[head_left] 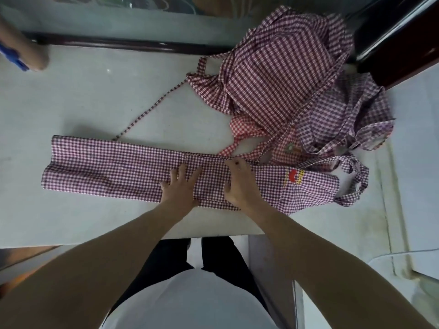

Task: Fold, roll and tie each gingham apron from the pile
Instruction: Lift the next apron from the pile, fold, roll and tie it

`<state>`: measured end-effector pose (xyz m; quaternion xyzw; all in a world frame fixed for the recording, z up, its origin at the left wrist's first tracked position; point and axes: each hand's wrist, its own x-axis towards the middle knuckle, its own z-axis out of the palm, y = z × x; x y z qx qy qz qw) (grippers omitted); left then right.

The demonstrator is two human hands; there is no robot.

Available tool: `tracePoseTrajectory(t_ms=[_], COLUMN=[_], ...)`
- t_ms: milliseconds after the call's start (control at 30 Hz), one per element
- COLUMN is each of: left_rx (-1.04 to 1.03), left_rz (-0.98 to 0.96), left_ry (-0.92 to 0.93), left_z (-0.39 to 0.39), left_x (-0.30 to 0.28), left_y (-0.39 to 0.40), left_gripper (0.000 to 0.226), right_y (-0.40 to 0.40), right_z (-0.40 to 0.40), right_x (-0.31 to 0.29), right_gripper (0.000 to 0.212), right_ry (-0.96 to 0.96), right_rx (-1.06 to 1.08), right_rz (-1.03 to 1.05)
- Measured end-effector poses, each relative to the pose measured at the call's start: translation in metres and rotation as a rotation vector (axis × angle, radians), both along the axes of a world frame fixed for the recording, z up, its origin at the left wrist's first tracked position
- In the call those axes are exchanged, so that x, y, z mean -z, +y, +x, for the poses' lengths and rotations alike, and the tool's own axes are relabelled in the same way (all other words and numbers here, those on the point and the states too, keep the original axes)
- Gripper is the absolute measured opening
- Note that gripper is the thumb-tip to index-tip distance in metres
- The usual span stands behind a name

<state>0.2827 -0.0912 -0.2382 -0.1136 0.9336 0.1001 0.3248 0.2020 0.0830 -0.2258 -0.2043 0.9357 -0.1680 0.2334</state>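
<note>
Two hands, the left hand (178, 189) and right hand (240, 184), pressed flat with fingers extended on the folded apron (114, 169) at centre frame. The pile (285, 74) lay upper right on the bench (95, 96).

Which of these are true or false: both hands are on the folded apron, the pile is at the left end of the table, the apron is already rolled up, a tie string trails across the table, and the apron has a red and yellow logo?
1. Both hands rest on the folded apron. True: the left hand and right hand lie on the folded apron.
2. The pile sits at the table's left end. False: the pile of aprons is at the far right.
3. The apron is already rolled up. False: it lies as a long flat strip.
4. A tie string trails across the table. True: the tie string runs over the table.
5. The apron has a red and yellow logo. True: the logo is near its right end.
</note>
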Motion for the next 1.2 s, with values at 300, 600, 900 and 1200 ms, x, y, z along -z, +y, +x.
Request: tracePoseTrajectory(t_ms=[300,600,900,1200], left_rx=[-0.029,-0.057,0.132,0.129], left_rz=[-0.097,-0.152,0.062,0.014], left_ry=[-0.111,-0.088,0.135,0.088], left_z=[-0.012,-0.04,-0.045,-0.049], left_x=[-0.004,-0.017,0.01,0.008], left_y=[0.013,0.038,0.077,0.081], left_gripper=[0.113,0.104,0.108,0.112], right_y=[0.082,0.081,0.092,0.204], right_z=[-0.086,-0.087,-0.017,-0.027], right_x=[-0.004,0.018,0.041,0.06], right_gripper=[0.021,0.042,0.055,0.07], right_ry=[0.065,0.163,0.159,0.201], right_rx=[0.081,0.21,-0.296,-0.268], right_rz=[0.183,0.204,0.03,0.163])
